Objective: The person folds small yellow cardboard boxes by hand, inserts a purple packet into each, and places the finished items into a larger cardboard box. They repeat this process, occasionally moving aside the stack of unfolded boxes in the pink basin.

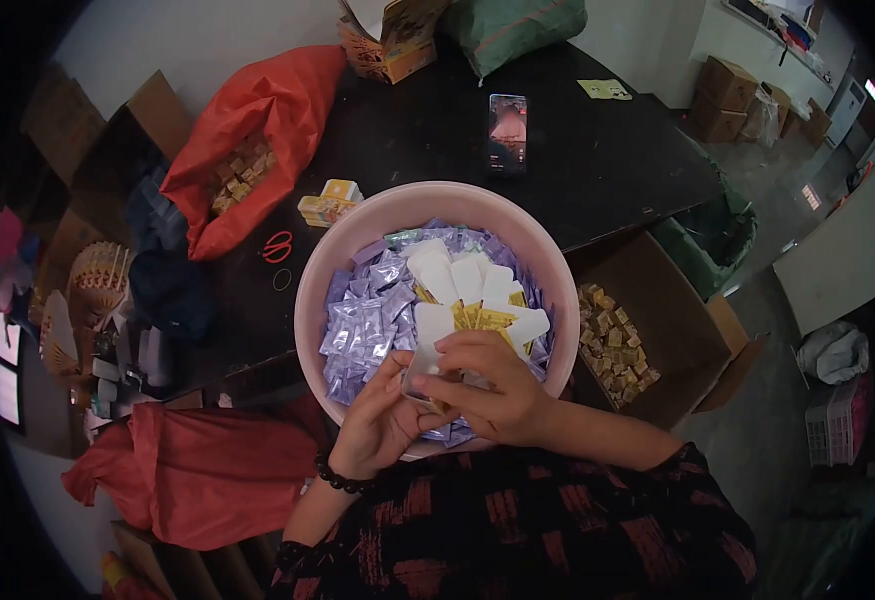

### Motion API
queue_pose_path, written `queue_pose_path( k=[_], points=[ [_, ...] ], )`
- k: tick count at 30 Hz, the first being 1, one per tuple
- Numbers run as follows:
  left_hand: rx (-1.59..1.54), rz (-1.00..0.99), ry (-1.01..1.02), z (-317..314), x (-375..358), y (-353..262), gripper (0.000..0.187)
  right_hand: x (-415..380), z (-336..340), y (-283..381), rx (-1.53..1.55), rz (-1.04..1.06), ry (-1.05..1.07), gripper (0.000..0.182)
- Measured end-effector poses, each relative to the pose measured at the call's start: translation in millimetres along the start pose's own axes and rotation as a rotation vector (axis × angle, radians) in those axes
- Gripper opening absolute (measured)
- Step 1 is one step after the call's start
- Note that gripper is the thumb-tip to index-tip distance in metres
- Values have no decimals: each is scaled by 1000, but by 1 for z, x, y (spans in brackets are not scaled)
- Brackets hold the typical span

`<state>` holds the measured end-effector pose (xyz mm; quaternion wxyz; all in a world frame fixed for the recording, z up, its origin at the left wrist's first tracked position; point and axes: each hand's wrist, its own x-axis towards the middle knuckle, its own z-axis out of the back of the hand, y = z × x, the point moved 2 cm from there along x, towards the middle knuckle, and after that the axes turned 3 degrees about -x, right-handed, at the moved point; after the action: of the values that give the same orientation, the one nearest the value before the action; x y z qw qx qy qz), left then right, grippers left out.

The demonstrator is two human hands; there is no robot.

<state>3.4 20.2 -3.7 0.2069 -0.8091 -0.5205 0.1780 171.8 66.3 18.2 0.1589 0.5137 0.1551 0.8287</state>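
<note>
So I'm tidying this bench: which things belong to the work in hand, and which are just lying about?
In use: left hand, right hand, small packet they hold, pink basin, purple sachets, white cards.

Lying about: phone, scissors, red bag, cardboard box.

Glossy plastic sachets [363, 325]; smooth pink plastic basin [310, 300]; matt cardboard box [658, 290].

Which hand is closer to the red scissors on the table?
Left. The left hand is below and right of the red scissors; the right hand lies farther right, over the pink basin.

Packing workroom, stacked cardboard boxes [726, 100], sacks of goods (red sack [248, 140]), concrete floor
</note>
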Motion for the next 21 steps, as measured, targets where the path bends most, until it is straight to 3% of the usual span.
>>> queue_pose_path(
  k=[3,10,12,13,15,18,21],
  points=[
    [-81,87,-9,-7,-6,-2,42,4,3,5,54,15,108,32],
    [-155,74,0,3,-5,2,45,-1,-1,5,122,-23,98,29],
    [71,86,-96,-4,-2,0,45,3,2,6,148,-225,-2,27],
    [70,85,-96,-3,-1,1,45,0,0,3,149,-225,-1,27],
    [157,151,-161,1,-1,2,46,-7,-10,-7,482,-308,148,22],
    [36,97,6,-8,-3,2,50,-10,-7,-8,419,-298,134,20],
    [230,21,-73,-18,-3,3,59,-13,-12,-11,628,-460,8,22]
  ],
)
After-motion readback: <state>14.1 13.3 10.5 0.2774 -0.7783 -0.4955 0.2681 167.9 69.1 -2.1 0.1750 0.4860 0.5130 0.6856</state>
